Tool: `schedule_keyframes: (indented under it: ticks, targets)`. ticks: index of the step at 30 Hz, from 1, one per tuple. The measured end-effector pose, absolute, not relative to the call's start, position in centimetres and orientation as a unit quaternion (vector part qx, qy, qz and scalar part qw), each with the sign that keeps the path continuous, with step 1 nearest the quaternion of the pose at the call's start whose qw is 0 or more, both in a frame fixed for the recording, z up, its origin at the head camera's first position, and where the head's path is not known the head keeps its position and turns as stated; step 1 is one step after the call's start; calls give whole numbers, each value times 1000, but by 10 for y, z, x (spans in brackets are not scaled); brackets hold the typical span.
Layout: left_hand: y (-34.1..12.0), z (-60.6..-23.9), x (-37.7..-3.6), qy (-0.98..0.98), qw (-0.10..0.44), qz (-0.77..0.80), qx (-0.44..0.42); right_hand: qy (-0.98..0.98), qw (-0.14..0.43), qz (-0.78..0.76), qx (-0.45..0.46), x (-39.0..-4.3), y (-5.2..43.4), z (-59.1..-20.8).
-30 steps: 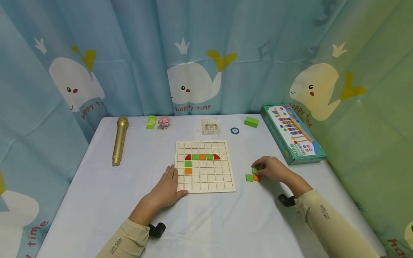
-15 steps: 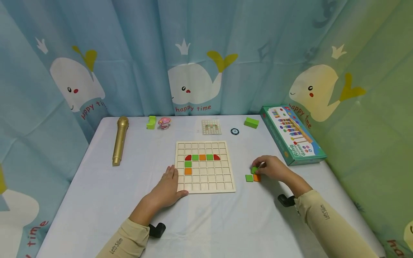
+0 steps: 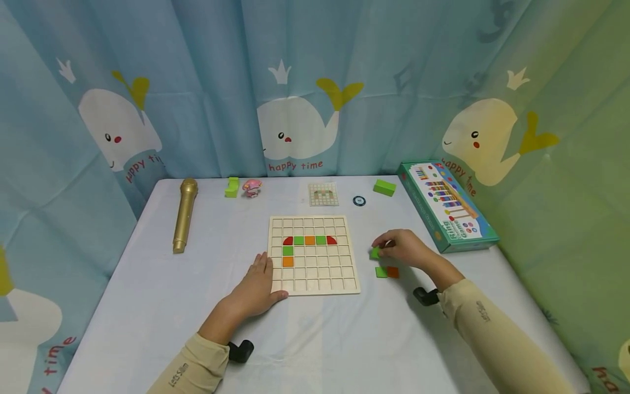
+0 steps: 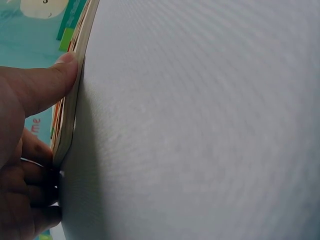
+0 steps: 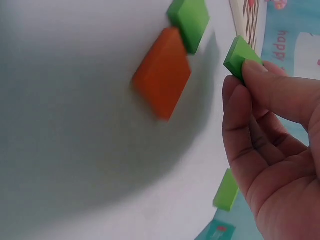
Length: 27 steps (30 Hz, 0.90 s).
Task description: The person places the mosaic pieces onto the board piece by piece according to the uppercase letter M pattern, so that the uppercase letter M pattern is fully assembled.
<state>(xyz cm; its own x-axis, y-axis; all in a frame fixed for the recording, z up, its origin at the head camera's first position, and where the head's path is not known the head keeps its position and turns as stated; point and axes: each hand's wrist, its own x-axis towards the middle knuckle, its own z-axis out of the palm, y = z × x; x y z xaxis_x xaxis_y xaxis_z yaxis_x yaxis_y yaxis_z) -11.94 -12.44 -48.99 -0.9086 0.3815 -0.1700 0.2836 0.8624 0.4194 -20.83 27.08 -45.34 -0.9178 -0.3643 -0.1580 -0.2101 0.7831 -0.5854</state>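
Observation:
A wooden grid board [image 3: 313,284] lies in the middle of the table, with red, green and orange tiles [image 3: 309,240] set in its cells. My left hand [image 3: 256,287] rests flat at its lower left corner, thumb [image 4: 47,85] against the board's edge [image 4: 67,120]. My right hand [image 3: 401,247] pinches a green square tile [image 3: 375,253] [image 5: 239,56], lifted just right of the board. Below it a green tile [image 3: 381,272] [image 5: 190,17] and an orange tile [image 3: 392,271] [image 5: 162,72] lie side by side on the cloth.
Along the back stand a gold microphone [image 3: 184,214], a green block [image 3: 231,187], a pink toy [image 3: 251,187], a small pattern card [image 3: 323,193], a black disc [image 3: 359,201] and another green block [image 3: 384,187]. A green game box [image 3: 447,203] lies at the right edge.
My right hand has lifted a green tile off the small pile and moved it up and left toward the board, uncovering the orange tile. The left hand has stayed put.

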Motion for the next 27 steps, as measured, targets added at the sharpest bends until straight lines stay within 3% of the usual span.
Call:
schedule_keyframes:
  ticks: [27]
  targets:
    - [-124, -489, -118, 957, 124, 198, 174, 926, 143, -310, -162, -225, 210, -460]
